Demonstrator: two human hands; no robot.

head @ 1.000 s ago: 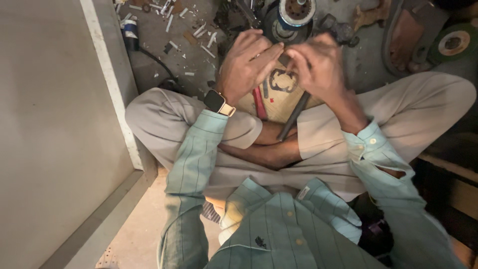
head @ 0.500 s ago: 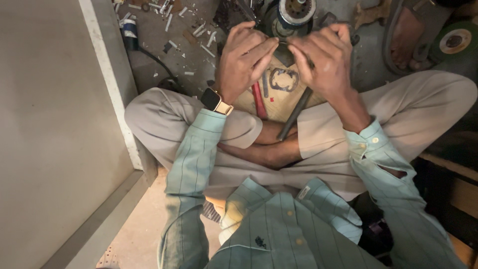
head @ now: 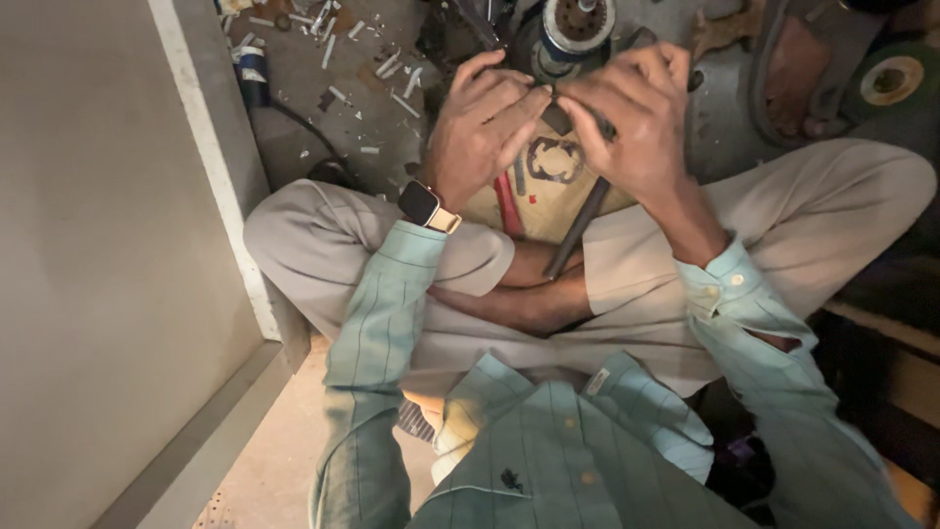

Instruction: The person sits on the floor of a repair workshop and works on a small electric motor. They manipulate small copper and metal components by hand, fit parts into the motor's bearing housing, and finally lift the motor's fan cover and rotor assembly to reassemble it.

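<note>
The person sits cross-legged on the floor, and both hands meet just above the crossed ankles, close in where the eyes look straight down on them. The left hand (head: 485, 127) and right hand (head: 632, 113) curl toward each other, fingertips touching at a small dark part (head: 558, 116) pinched between them; the thing is mostly hidden by the fingers, so what exactly it is cannot be told. Both hands are closed in a fine fingertip grip rather than a fist, which seems suited to steadying something small with one hand while the other works on it. Just beyond the fingertips stands a round motor part (head: 578, 27) with a metal face, near enough that the hands need barely reach. Under the hands lies a tan board (head: 548, 191) bearing a metal gasket-like ring (head: 554, 160), a red-handled tool (head: 509, 206) under the left hand and a dark rod (head: 578, 230) running down toward the legs, all apparently kept in the lap space for easy pickup. A watch (head: 423, 204) sits on the left wrist. Left of the left hand, small metal scraps (head: 377, 69) lie scattered on the floor, and a dark cable (head: 294, 122) runs past. Right of the right hand rest a sandal (head: 783, 78) and a green disc (head: 891, 80), well apart.
</note>
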